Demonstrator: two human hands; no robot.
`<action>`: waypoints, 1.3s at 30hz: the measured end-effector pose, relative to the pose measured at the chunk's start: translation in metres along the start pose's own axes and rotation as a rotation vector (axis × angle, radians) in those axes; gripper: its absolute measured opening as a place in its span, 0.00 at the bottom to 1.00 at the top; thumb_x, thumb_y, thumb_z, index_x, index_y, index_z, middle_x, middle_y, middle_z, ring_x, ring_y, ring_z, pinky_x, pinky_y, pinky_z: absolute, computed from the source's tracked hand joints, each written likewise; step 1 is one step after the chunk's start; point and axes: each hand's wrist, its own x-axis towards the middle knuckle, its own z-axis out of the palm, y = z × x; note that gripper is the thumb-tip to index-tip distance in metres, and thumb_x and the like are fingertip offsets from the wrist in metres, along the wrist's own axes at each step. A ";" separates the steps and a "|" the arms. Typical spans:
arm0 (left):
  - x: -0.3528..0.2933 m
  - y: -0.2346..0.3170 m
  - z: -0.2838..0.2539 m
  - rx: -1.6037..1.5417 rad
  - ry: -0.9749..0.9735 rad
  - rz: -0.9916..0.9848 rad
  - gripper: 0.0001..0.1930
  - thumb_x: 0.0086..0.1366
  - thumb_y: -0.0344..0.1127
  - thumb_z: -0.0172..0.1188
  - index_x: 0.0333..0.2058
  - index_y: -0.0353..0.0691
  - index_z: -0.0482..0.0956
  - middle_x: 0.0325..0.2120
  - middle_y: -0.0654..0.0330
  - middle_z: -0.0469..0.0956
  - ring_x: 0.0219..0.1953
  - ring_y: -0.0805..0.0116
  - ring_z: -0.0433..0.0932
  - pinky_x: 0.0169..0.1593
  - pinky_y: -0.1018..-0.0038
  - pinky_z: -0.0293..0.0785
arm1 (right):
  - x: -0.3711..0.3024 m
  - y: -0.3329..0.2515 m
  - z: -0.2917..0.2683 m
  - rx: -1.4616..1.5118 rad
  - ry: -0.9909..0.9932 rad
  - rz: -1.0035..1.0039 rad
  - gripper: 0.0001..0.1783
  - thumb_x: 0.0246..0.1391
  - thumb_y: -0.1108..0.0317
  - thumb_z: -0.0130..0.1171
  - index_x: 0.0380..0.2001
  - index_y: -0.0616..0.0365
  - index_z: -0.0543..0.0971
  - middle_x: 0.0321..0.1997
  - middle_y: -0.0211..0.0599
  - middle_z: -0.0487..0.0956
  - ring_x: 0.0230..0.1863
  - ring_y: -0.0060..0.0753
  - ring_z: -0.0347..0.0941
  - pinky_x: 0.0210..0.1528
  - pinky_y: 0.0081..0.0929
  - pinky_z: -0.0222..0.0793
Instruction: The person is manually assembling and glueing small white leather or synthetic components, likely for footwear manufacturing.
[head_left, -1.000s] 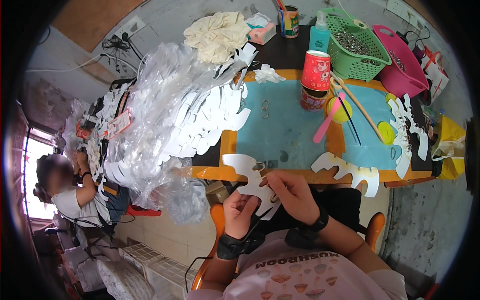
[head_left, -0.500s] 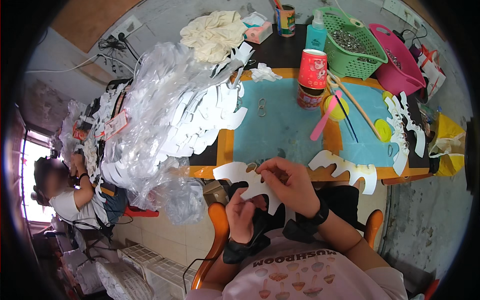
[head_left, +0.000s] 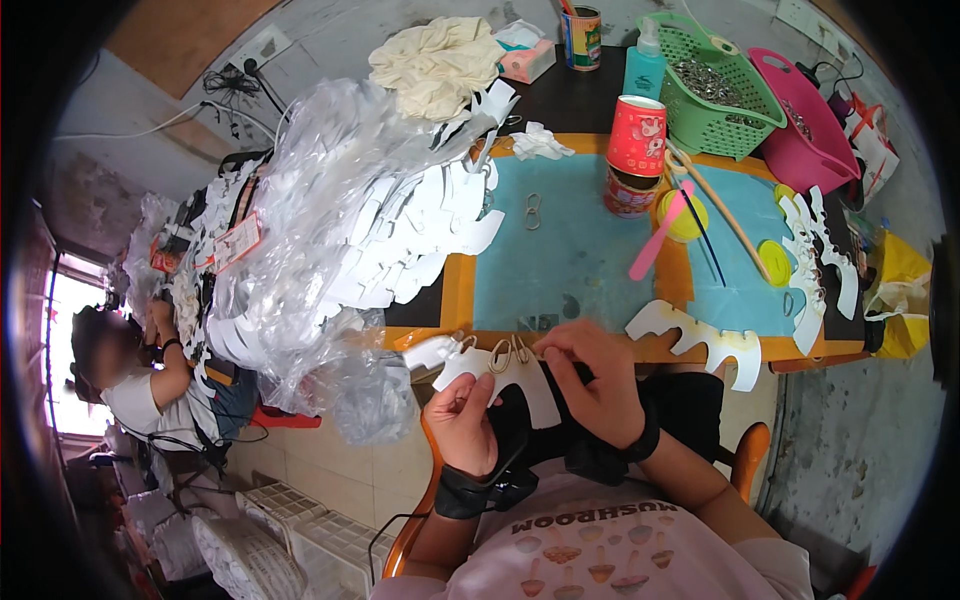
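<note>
White, stiff-looking and notched, the sheet piece was held in the head view just off the near edge of the table, toward its near left corner, with wire loops along its upper side. The left hand pinched its lower side between thumb and fingers; the right hand had thumb and forefinger drawn close beside its right end, though whether they gripped anything could not be told. Good handling seemed to call for a firm left pinch near the notch being worked, the sheet kept flat, and light right fingertips so that no narrow prong creased. As for writing, dark lettering ran across the shirt above printed mushrooms; small marks showed on the blue pump bottle near the table's far edge; and a red-and-white label lay on the clear plastic, its print too small to read.
</note>
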 end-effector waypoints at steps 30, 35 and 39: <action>0.004 -0.014 -0.002 -0.081 -0.041 0.046 0.11 0.61 0.15 0.59 0.42 0.34 0.77 0.36 0.60 0.81 0.36 0.76 0.79 0.40 0.80 0.73 | 0.002 0.010 0.028 -0.131 -0.069 -0.172 0.11 0.55 0.79 0.58 0.42 0.61 0.80 0.41 0.39 0.78 0.29 0.35 0.77 0.31 0.24 0.72; 0.004 -0.012 0.004 -0.080 -0.164 0.041 0.19 0.63 0.15 0.52 0.53 0.32 0.69 0.47 0.55 0.77 0.48 0.69 0.76 0.53 0.74 0.70 | 0.001 0.004 0.026 -0.133 -0.071 -0.107 0.10 0.53 0.78 0.61 0.40 0.60 0.80 0.39 0.39 0.78 0.30 0.37 0.77 0.32 0.27 0.73; 0.003 -0.009 0.020 -0.173 -0.160 0.029 0.25 0.63 0.15 0.51 0.59 0.32 0.64 0.53 0.53 0.73 0.55 0.66 0.73 0.58 0.72 0.68 | 0.008 0.003 0.023 -0.116 -0.104 -0.094 0.09 0.50 0.78 0.63 0.36 0.59 0.79 0.37 0.37 0.77 0.31 0.43 0.78 0.34 0.30 0.75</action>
